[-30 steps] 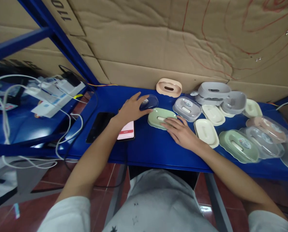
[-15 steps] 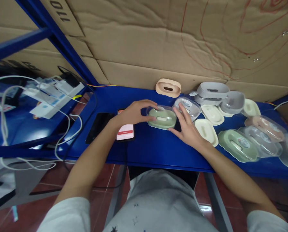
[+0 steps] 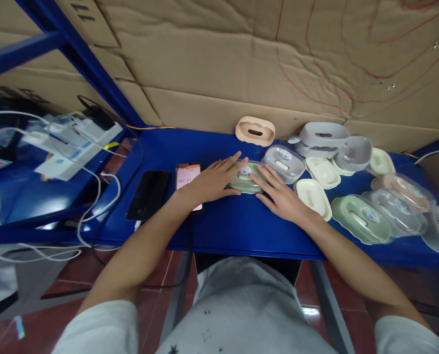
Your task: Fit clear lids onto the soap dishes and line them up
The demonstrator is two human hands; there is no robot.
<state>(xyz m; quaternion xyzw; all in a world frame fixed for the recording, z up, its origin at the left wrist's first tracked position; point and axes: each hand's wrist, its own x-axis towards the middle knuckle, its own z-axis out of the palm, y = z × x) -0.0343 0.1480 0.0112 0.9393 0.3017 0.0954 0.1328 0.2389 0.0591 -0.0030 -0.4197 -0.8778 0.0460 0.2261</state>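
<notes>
Left hand (image 3: 220, 179) and right hand (image 3: 281, 196) spread unclenched over the green box (image 3: 246, 184), apparently steadying both ends. Right of it lies a cream tray (image 3: 313, 199) (presumably for easy reach).

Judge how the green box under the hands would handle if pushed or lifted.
The green box looks like thin moulded plastic, so probably light and fairly stiff. Its smooth, clear lid may be slippery. Sitting low on the blue table, it should slide rather than tip.
</notes>
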